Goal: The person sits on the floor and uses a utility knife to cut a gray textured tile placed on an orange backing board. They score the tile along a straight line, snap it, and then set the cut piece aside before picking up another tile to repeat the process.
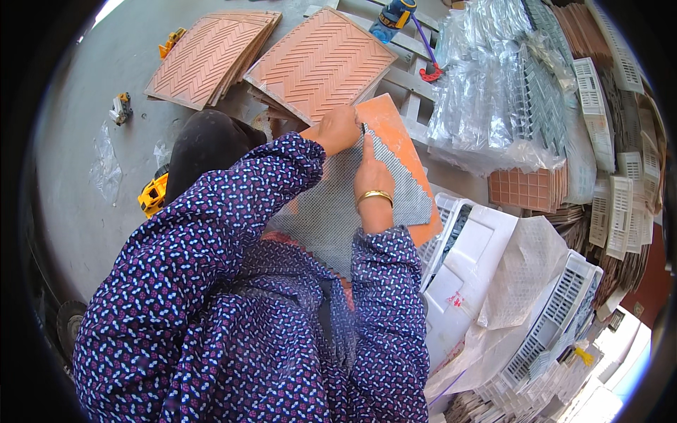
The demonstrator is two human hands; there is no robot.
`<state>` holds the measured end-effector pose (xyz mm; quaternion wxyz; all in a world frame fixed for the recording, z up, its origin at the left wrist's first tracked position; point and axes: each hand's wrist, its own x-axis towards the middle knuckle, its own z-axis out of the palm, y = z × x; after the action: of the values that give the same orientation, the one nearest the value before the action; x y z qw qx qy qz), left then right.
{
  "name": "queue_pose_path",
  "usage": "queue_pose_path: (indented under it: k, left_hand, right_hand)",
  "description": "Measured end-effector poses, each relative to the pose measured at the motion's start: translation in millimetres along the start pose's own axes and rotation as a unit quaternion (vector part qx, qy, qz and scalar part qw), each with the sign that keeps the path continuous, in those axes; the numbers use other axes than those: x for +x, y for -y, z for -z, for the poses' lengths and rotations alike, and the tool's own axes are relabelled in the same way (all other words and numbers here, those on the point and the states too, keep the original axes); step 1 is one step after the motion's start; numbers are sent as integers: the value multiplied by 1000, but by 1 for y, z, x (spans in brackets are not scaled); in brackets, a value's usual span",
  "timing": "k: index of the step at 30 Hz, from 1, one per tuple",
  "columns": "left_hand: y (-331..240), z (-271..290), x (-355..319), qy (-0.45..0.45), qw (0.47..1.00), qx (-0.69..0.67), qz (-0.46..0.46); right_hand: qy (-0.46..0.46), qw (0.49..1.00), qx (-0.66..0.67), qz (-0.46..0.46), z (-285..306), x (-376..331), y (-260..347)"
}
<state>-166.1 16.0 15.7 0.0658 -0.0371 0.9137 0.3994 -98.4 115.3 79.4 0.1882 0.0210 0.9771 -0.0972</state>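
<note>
A grey mesh-like sheet (321, 211) with a fine dotted texture lies over an orange board (388, 120) in front of me. Its stepped right edge leaves a strip of the board bare. My left hand (337, 130) is closed at the sheet's far corner; its fingertips are mostly hidden. A tiny dark piece (363, 129) shows between the two hands, too small to name. My right hand (374, 180), with a gold bangle (376, 195) at the wrist, rests on the sheet. Its index finger is stretched toward that corner, while the other fingers are largely out of sight.
Two stacks of terracotta herringbone panels (321, 63) lie ahead. Plastic-wrapped tile sheets (486, 92) are piled at the right, near white crates (557, 310). A blue bottle (390, 21) stands on a pallet (416, 88). Yellow toy vehicles (153, 196) sit on the floor at left.
</note>
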Motion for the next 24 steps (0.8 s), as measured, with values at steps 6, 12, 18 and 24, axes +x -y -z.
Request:
queue_pose_path:
  k: [6,12,18,24]
  left_hand:
    - [-2,5,0,13,1000,-25,9]
    - [1,6,1,9,999,-43,-2]
    - [11,5,0,29,990,-135,-26]
    - [14,8,-6,71,969,-226,-75]
  right_hand:
    - [-20,1000,3,24,-11,-11,-9]
    - [27,1000,7,-7,-8,-21,-12]
    - [46,997,57,2,-5,-20,-23]
    - [94,982,159,28,1,-16,-45]
